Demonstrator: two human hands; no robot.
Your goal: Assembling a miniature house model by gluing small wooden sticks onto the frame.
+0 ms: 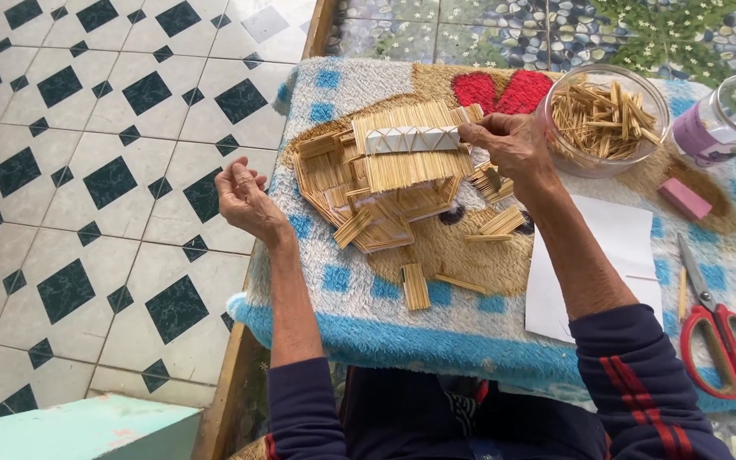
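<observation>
The dark sleeves [641, 383] with red stripes sit closest to the camera, at the bottom edge, and both forearms reach up from them over a fluffy blue and white blanket [436, 332].

On that blanket, near its middle, stands a small house [385, 183] built of thin sticks, with a roof of tight stick rows and a white folded paper strip [411, 139] along the ridge. The right hand [513, 146] pinches the right end of the roof ridge with thumb and fingertips closed on it. The left hand [247, 200] hovers just left of the house, off the blanket's edge, fingers loosely curled and holding nothing that can be seen.

Small stick bundles [416, 285] lie loose on the blanket in front of and beside the house. Behind the right hand stands a clear bowl [555, 149] of sticks, and next to it a clear jar [726, 119]. A pink block [685, 198] lies below the jar, a white sheet of paper [615, 247] lies under the right forearm, and red scissors [721, 332] rest at the right edge. Green and white tiles [87, 170] cover the floor on the left.
</observation>
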